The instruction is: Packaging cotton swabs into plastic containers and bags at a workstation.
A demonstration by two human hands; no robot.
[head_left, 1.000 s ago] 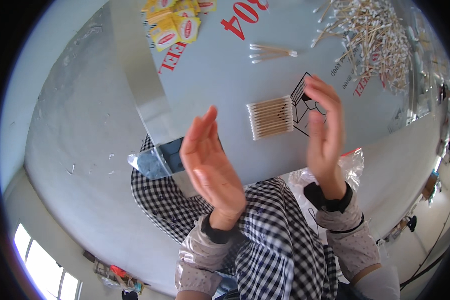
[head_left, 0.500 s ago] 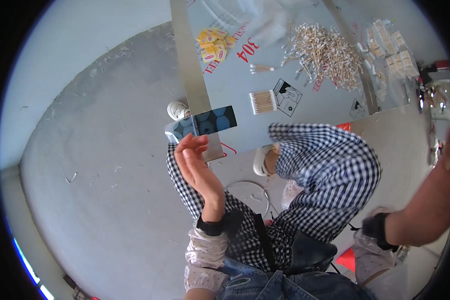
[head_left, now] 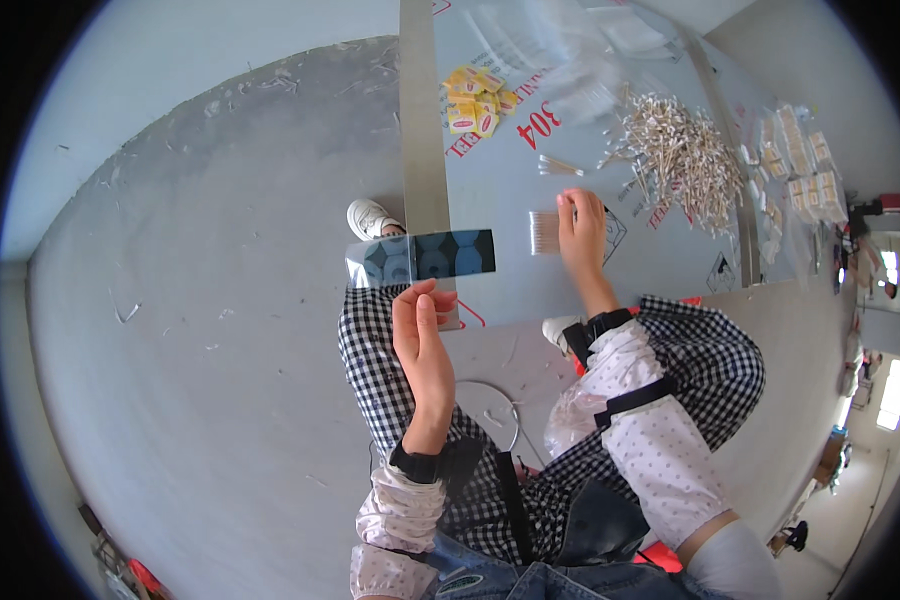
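My left hand (head_left: 426, 345) hovers above my knee with its fingers loosely bent and apart, holding nothing visible. Just beyond its fingertips, a dark film strip with bluish rounded shapes (head_left: 454, 254) lies across the table corner, its clear end (head_left: 378, 263) jutting past the edge. My right hand (head_left: 584, 240) is over the table, fingers extended and nothing visible in them. It partly covers a neat row of cotton swabs (head_left: 544, 232) beside it. Farther back lie a few loose cotton swabs (head_left: 560, 166) and a big heap of cotton swabs (head_left: 685, 160).
Small yellow packets (head_left: 477, 102) are piled at the table's far left. Clear plastic bags (head_left: 580, 50) lie at the back. Bundled packs of swabs (head_left: 808, 165) sit at the right on the film-covered metal table (head_left: 500, 190). A clear plastic bag (head_left: 570, 420) is beside my leg.
My right hand has swung in from the far right to the row of cotton swabs. My left hand keeps nearly the same pose. The table has shifted right in the view.
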